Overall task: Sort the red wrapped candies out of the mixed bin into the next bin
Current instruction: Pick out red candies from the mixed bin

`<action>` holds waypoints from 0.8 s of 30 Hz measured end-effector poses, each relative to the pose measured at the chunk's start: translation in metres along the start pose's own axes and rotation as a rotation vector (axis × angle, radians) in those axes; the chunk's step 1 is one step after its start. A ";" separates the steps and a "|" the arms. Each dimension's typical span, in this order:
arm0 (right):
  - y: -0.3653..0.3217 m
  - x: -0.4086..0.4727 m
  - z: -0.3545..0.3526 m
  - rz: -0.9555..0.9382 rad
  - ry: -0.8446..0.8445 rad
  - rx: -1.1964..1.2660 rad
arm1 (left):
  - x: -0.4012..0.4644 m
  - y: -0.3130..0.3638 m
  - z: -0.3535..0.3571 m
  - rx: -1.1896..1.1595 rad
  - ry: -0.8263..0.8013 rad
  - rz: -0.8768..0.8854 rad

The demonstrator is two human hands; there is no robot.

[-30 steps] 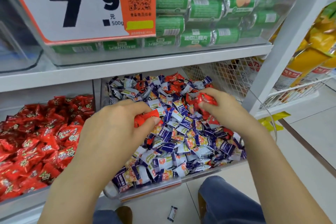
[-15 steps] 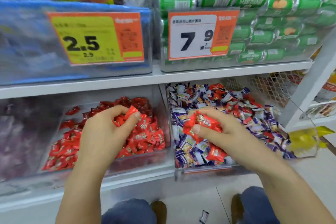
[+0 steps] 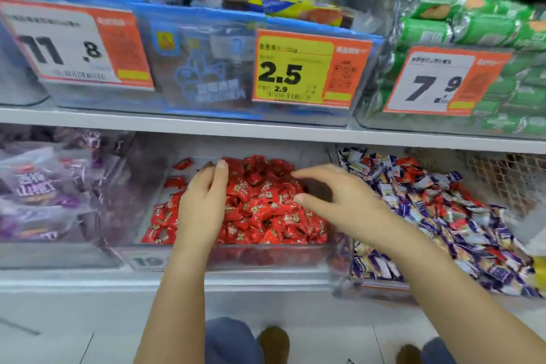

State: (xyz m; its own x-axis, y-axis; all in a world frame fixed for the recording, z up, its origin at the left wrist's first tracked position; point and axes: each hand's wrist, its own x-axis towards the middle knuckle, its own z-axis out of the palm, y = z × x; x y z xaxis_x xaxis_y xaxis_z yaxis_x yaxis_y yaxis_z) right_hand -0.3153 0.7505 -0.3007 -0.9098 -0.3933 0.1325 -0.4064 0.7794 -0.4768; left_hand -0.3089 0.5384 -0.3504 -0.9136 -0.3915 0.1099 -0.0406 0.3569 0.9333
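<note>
Shop shelving here, a white shelf (image 3: 177, 127) splitting two rows of clear bins, grey tile floor below.

Left hand (image 3: 201, 210) is over the red bin (image 3: 266, 254), palm down, fingers (image 3: 221, 168) fairly straight and resting on top of the red candies (image 3: 266, 204) near the back of the pile. Nothing pinched in it as far as I can see. Right hand (image 3: 339, 204) reaches across from the right, hanging just over the right side of the same pile, thumb and fingers spread apart in a loose open claw, nothing between them. It's a bit motion-blurred, so I can't tell whether the fingertips actually touch the candy.

The red bin is packed with red wrappers, a few strays lying loose at its back left corner. Right beside it sits the mixed bin (image 3: 369, 287), mostly purple-and-white wrappers with plenty of red ones (image 3: 404, 162) scattered through the heap. On the other side is a bin of purple bags (image 3: 38, 186), blurry.

Upper row: a price tag reading 11.8 (image 3: 74, 44) on the left, a yellow 2.5 tag (image 3: 295, 71) on a blue-rimmed bin in the middle, and a 7.9 tag (image 3: 434, 83) on a bin of green packs (image 3: 472, 23). White mesh (image 3: 502, 174) shows at the far right behind the mixed bin.

Bottom edge: blue jeans knees (image 3: 230, 340) and brown shoes (image 3: 273, 340).
</note>
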 end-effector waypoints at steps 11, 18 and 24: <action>0.140 -0.149 -0.077 0.510 0.675 0.030 | -0.037 0.049 0.047 0.180 -0.074 0.338; 0.194 -0.189 -0.101 0.792 0.749 -0.165 | -0.085 0.117 0.153 0.453 -0.479 0.683; 0.214 -0.183 -0.095 0.847 0.594 -0.084 | -0.036 0.125 0.282 0.719 -0.699 0.613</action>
State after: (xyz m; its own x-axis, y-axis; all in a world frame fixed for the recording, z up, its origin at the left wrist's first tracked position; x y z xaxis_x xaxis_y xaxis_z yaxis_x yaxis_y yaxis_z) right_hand -0.2437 1.0359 -0.3446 -0.7857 0.5855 0.1998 0.4020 0.7287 -0.5545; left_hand -0.3951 0.8366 -0.3339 -0.8742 0.4827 0.0536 0.4682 0.8083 0.3570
